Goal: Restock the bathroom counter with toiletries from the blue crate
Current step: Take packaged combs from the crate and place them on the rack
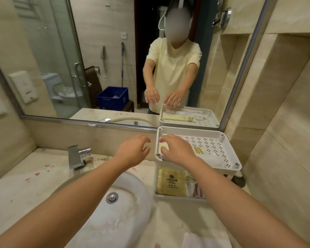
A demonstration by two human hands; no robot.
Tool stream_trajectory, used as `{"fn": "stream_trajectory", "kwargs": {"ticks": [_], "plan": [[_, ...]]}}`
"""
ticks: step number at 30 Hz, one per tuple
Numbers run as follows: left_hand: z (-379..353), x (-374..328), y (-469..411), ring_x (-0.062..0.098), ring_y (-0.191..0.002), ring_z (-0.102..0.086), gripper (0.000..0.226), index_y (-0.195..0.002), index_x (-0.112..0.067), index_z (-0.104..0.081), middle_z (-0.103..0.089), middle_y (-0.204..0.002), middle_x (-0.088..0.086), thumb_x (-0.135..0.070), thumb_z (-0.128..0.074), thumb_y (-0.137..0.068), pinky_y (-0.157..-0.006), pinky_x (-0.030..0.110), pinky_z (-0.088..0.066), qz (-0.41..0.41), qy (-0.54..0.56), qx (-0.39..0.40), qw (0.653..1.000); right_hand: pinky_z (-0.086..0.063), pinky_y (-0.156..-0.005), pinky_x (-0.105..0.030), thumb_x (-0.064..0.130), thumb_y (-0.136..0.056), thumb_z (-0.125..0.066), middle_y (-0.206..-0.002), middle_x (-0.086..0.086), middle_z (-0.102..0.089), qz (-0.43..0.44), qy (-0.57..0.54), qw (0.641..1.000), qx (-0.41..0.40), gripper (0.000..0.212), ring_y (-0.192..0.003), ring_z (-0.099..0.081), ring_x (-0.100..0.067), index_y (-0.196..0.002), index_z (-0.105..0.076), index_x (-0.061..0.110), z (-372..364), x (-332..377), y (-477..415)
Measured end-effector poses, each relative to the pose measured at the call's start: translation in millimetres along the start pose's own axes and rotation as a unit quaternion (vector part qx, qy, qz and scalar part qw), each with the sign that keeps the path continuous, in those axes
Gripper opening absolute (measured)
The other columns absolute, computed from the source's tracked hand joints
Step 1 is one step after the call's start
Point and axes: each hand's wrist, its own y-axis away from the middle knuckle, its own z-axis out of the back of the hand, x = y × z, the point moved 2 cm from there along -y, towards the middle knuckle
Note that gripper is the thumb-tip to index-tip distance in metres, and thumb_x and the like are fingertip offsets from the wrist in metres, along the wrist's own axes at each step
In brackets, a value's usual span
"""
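On the rack (186, 128) at two o'clock from the sink (129, 221), restocking looks well along: lower tier (179, 198) stocked, top tray (209, 142) part filled, right hand (175, 149) on a yellow packet (164, 146), grip unclear, left hand (132, 151) slack and empty, crate (113, 100) mirrored at twelve.

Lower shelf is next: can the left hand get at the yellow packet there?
Probably yes: the left hand hovers empty beside the rack, and the packet stands at its open lower front, nothing before it.
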Motion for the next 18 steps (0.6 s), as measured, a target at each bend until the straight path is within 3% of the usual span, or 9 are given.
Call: {"fn": "stream_trajectory", "kwargs": {"ticks": [10, 14, 18], "plan": [[60.0, 78.8, 126.9, 0.014, -0.115, -0.055, 0.035, -0.128, -0.027, -0.054, -0.056, -0.130, -0.007, -0.038, -0.052, -0.095, -0.089, 0.033, -0.047, 0.122, -0.043, -0.026, 0.991, -0.045, -0.100, -0.040, 0.032, -0.090, -0.054, -0.134, 0.000, -0.056, 0.119, 0.028, 0.991, 0.055, 0.046, -0.124, -0.052, -0.024, -0.135, -0.054, 0.024, -34.2, 143.7, 20.7], [79.5, 113.2, 197.7, 0.017, -0.113, -0.055, 0.034, -0.126, -0.030, -0.054, -0.056, -0.127, -0.007, -0.039, -0.052, -0.093, -0.089, 0.034, -0.048, 0.184, -0.063, -0.027, 0.980, -0.048, -0.090, -0.038, 0.030, -0.087, -0.055, -0.124, -0.003, -0.059, 0.168, 0.050, 0.981, 0.084, 0.041, -0.116, -0.055, -0.027, -0.128, -0.057, 0.024, -51.5, 210.8, 47.4], [90.2, 149.3, 278.1, 0.016, -0.121, -0.051, 0.039, -0.130, -0.030, -0.051, -0.054, -0.131, -0.007, -0.043, -0.050, -0.094, -0.095, 0.037, -0.047, 0.248, -0.071, -0.018, 0.966, -0.046, -0.095, -0.037, 0.027, -0.088, -0.055, -0.132, -0.004, -0.056, 0.227, 0.045, 0.969, 0.090, 0.042, -0.123, -0.051, -0.026, -0.129, -0.056, 0.020, -73.2, 276.4, 80.1]]}}
